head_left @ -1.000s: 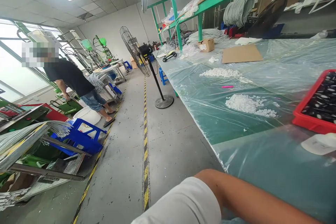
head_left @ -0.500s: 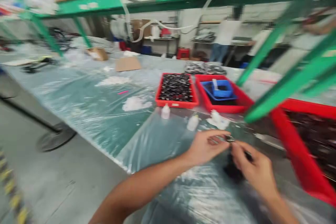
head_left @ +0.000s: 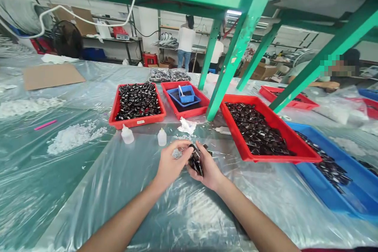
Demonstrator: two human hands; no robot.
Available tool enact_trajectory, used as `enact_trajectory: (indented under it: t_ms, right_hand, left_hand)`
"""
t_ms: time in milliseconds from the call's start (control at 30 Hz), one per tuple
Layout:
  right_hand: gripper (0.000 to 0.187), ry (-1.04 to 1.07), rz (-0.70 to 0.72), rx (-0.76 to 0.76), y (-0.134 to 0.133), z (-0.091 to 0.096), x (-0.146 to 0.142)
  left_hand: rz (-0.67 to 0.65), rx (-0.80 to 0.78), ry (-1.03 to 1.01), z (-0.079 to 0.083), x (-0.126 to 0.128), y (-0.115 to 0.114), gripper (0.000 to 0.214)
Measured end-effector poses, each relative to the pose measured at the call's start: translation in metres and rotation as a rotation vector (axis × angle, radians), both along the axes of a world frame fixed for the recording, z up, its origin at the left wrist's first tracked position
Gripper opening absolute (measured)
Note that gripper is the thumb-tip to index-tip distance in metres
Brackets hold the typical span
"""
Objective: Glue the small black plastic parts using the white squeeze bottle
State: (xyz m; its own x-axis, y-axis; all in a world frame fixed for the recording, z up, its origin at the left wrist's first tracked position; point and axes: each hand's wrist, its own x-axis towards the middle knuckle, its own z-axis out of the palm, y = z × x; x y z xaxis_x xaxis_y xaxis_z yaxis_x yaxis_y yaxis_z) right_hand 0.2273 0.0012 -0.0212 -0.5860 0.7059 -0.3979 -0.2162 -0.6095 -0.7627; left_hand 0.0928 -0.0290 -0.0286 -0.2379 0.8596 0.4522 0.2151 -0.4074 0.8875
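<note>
My right hand [head_left: 210, 170] is curled around a small cluster of glossy black pieces [head_left: 196, 160] with pale edges; their exact kind does not show. Thumb and forefinger of my left hand [head_left: 173, 162] close on the upper end of a black piece in that cluster. Both hands are together above the plastic-covered table. Just beyond them lie a crumpled white wad [head_left: 188, 125] and small clear bits. Two white squeeze bottles, a left one [head_left: 127, 135] and a right one [head_left: 162, 138], stand past my left hand.
Red trays of black pieces stand at the left [head_left: 137, 122] and right [head_left: 254, 157]. Between them, another red tray [head_left: 193, 113] holds a blue container [head_left: 186, 95]. A blue tray [head_left: 325, 199] is far right. Green posts [head_left: 230, 63] rise from the table. People work in the background.
The view has swung right and steadied. My hands have come closer together, and the right one now shows a cluster of black pieces in its grasp.
</note>
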Motion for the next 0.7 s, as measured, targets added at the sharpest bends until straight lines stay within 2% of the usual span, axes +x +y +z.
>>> enact_trajectory:
  t_ms: [67, 167, 267, 367, 433, 600, 700]
  right_hand:
    - [0.049, 0.062, -0.021, -0.049, 0.002, 0.001, 0.002]
    - [0.037, 0.114, -0.123, 0.025, 0.012, 0.007, 0.013]
    - [0.043, 0.007, -0.212, 0.227, 0.030, 0.011, 0.033]
    - [0.049, -0.248, -0.332, 0.540, 0.049, 0.010, 0.054]
    - [0.051, -0.371, -0.383, 0.645, 0.059, 0.007, 0.065]
    - [0.045, -0.434, -0.341, 0.658, 0.068, -0.001, 0.074]
    - [0.032, -0.586, -0.321, 0.833, 0.070, -0.005, 0.077]
  left_hand:
    - [-0.055, 0.044, 0.151, 0.001, -0.001, -0.003, 0.020]
    - [-0.040, 0.097, 0.280, 0.000, -0.006, -0.001, 0.021]
    - [-0.002, 0.054, 0.365, -0.004, -0.014, 0.006, 0.014]
    - [-0.002, -0.009, 0.548, -0.012, -0.023, 0.013, 0.013]
    - [-0.017, -0.043, 0.680, -0.018, -0.025, 0.016, 0.012]
    - [-0.113, -0.066, 0.891, -0.030, -0.018, 0.014, 0.012]
    - [-0.147, -0.055, 0.927, -0.031, -0.011, 0.012, 0.014]
